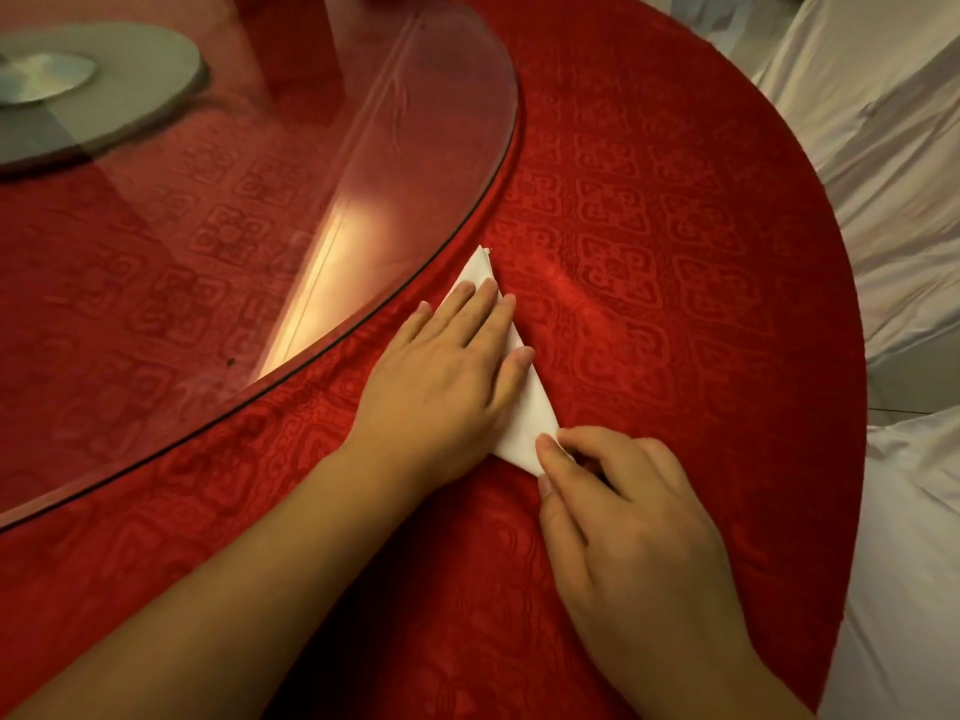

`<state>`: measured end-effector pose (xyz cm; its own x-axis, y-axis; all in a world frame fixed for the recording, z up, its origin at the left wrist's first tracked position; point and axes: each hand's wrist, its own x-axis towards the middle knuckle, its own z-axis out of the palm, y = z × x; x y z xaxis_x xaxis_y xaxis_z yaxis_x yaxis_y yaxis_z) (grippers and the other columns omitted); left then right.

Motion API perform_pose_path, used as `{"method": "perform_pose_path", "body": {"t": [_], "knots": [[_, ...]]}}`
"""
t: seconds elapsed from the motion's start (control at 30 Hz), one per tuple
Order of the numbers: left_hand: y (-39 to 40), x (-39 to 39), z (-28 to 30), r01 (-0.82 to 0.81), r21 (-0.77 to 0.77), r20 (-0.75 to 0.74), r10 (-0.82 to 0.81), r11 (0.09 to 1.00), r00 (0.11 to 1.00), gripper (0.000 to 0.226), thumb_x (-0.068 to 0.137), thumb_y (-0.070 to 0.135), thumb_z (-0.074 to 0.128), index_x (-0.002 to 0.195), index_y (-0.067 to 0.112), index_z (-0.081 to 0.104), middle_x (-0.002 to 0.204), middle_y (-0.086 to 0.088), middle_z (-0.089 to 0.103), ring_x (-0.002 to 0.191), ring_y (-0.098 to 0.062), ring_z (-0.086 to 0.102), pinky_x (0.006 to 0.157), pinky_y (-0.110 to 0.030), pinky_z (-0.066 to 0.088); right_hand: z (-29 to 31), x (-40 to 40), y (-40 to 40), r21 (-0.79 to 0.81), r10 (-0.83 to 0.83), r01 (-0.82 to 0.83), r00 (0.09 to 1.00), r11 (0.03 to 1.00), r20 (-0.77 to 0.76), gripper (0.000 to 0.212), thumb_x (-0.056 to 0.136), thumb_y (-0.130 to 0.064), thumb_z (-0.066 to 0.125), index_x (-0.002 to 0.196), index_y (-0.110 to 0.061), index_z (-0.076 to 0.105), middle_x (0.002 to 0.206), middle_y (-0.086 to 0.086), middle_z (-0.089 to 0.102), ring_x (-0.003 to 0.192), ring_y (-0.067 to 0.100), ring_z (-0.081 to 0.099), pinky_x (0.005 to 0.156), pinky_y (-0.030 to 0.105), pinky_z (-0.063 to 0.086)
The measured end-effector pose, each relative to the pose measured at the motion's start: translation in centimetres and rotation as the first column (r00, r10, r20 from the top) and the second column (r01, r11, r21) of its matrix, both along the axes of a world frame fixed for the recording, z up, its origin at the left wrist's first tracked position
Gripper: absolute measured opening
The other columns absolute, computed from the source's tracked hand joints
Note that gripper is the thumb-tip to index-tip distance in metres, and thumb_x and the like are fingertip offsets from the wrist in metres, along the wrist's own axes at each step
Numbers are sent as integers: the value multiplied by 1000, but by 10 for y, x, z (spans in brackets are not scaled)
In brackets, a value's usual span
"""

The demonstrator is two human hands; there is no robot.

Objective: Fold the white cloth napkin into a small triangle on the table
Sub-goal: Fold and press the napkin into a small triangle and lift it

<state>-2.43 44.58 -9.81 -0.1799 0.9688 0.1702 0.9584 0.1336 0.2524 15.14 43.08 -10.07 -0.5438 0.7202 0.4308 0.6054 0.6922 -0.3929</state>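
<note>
The right hand, nearest the camera, has its fingers curled with thumb and forefinger pinching the near corner of the white cloth napkin, which lies folded into a narrow triangle on the red patterned cloth of the desk. The left hand lies flat on the napkin, fingers straight and pressing its middle, so that only the far tip and the near edge show. Beyond the napkin's far tip sits the round glass turntable, and white draped fabric lies past the desk's edge, well apart from the napkin.
</note>
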Motion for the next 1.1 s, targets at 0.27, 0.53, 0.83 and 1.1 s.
{"method": "perform_pose_path", "body": {"t": [0.27, 0.53, 0.83, 1.1], "knots": [[3, -7, -6, -3, -116, -52, -3, 993, 999, 84, 82, 67, -2, 151, 21, 4, 161, 2, 0, 145, -9, -6, 117, -39, 2, 7, 2, -4, -40, -7, 10, 998, 999, 70, 33, 83, -21, 61, 111, -5, 71, 106, 6, 69, 91, 24, 61, 74, 40, 54], [6, -8, -8, 12, -173, -60, -23, 985, 998, 89, 78, 71, -7, 151, 19, -1, 161, 2, -4, 145, -10, -7, 117, -42, 1, 22, -13, -17, -131, 141, -96, 910, 987, 389, 82, 85, -64, 35, 139, -2, 45, 150, 15, 35, 143, 26, 24, 113, 48, 27], [7, -11, -11, 22, -157, -15, -24, 987, 1000, 87, 80, 71, -3, 151, 21, -1, 161, 4, -4, 145, -7, -7, 116, -39, -2, 16, -4, -22, -261, 188, -65, 857, 963, 480, 97, 84, -78, 12, 148, -7, 26, 157, 9, 19, 146, 21, 6, 117, 44, 14], [-15, -3, 7, 8, -107, -25, -11, 994, 1000, 76, 89, 57, 2, 151, 14, 6, 161, -2, 0, 146, -12, -8, 118, -42, -4, 15, -3, -21, -293, 211, -66, 842, 954, 496, 100, 73, -85, -3, 148, -20, -13, 158, -4, -18, 140, 10, -29, 115, 32, -17]]}}
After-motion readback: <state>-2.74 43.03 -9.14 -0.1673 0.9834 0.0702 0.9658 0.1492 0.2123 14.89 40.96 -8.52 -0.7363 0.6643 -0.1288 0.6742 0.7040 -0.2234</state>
